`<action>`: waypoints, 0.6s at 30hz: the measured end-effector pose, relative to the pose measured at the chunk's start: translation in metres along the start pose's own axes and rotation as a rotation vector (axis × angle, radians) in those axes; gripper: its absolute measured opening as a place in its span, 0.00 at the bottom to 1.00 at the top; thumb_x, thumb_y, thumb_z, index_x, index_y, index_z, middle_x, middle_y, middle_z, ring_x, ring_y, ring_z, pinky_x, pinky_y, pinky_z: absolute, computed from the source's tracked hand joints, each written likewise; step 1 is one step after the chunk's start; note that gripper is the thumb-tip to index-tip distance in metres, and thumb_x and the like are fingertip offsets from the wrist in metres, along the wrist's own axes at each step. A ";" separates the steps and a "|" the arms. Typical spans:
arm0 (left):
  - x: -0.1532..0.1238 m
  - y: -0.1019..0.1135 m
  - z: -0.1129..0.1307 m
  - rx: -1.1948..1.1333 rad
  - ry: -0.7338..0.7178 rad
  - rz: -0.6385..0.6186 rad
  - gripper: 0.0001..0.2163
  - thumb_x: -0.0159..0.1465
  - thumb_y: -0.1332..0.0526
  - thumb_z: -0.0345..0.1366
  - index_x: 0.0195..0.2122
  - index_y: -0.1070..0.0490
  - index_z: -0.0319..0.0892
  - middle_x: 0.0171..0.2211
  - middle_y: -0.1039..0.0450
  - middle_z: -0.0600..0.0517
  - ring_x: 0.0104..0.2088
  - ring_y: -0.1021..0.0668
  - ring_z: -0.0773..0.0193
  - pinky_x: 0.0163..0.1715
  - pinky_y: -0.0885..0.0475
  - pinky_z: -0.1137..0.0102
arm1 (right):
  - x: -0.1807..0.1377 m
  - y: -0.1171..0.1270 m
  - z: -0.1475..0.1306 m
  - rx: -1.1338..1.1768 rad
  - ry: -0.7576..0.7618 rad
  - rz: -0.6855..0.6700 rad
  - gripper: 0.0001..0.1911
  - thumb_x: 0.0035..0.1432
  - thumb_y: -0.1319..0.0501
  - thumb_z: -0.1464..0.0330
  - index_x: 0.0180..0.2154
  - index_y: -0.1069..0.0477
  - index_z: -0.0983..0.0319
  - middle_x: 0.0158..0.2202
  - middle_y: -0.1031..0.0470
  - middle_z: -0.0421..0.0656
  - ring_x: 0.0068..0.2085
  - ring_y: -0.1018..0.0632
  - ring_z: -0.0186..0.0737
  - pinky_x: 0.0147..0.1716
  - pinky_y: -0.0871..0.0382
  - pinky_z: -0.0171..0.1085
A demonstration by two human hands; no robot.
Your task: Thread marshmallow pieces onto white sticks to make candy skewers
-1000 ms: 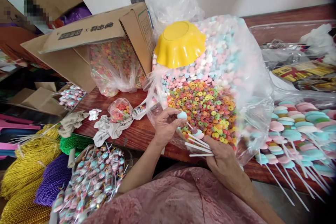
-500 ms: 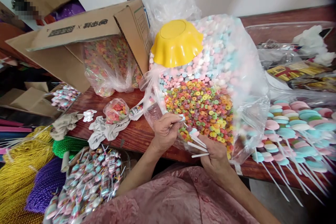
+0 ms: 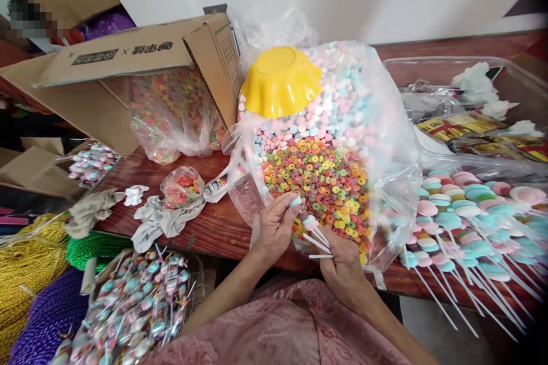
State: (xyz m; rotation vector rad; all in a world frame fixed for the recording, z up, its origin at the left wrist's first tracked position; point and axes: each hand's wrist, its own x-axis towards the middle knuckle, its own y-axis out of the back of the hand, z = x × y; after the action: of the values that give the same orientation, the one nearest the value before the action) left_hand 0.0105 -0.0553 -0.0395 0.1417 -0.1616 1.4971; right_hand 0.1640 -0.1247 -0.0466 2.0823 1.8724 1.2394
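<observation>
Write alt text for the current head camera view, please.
A person's left hand pinches a small pale-blue candy, and the right hand holds thin white sticks, by a heap of multicoloured ring-shaped candies. Behind, an upturned wavy-rimmed yellow bowl sits among round pastel candies; pastel disc-shaped lollipops lie at right.

The upturned yellow bowl [image 3: 282, 82] is smooth, glossy plastic, and the big bag [image 3: 387, 120] under it is clear, crinkled plastic film, shiny along its folds. The carton [image 3: 214, 60] is matt brown cardboard. Reddish-brown wood grain with a dull sheen covers the bench [image 3: 205, 234]. The white sticks [image 3: 319, 256] look smooth, paper or plastic unclear; the grey cloth [image 3: 166, 221] is matt and rumpled, the gold cords [image 3: 25, 268] ridged and metallic-looking.
</observation>
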 end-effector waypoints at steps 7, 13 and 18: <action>-0.013 -0.018 0.001 -0.027 0.038 -0.023 0.13 0.66 0.36 0.45 0.47 0.19 0.47 0.45 0.18 0.49 0.43 0.18 0.60 0.48 0.22 0.64 | 0.010 0.005 0.000 -0.029 -0.052 0.026 0.21 0.55 0.50 0.79 0.42 0.23 0.61 0.30 0.19 0.41 0.28 0.20 0.40 0.30 0.25 0.35; 0.037 -0.008 0.010 0.116 -0.009 -0.107 0.14 0.68 0.40 0.43 0.50 0.20 0.46 0.35 0.19 0.50 0.33 0.21 0.63 0.38 0.24 0.67 | 0.015 0.025 0.022 -0.030 -0.174 0.090 0.16 0.59 0.47 0.76 0.41 0.22 0.61 0.24 0.26 0.37 0.23 0.27 0.37 0.26 0.30 0.34; 0.095 0.006 -0.003 0.535 -0.220 -0.201 0.07 0.63 0.36 0.34 0.31 0.18 0.46 0.28 0.23 0.51 0.32 0.24 0.62 0.38 0.28 0.67 | 0.008 0.044 0.041 -0.087 -0.282 0.209 0.10 0.61 0.44 0.71 0.34 0.24 0.61 0.21 0.31 0.37 0.21 0.31 0.36 0.23 0.35 0.34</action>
State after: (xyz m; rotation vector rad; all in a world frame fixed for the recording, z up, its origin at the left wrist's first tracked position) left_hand 0.0113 0.0387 -0.0240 0.7334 0.0804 1.2921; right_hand 0.2234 -0.1104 -0.0460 2.3098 1.4898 0.9773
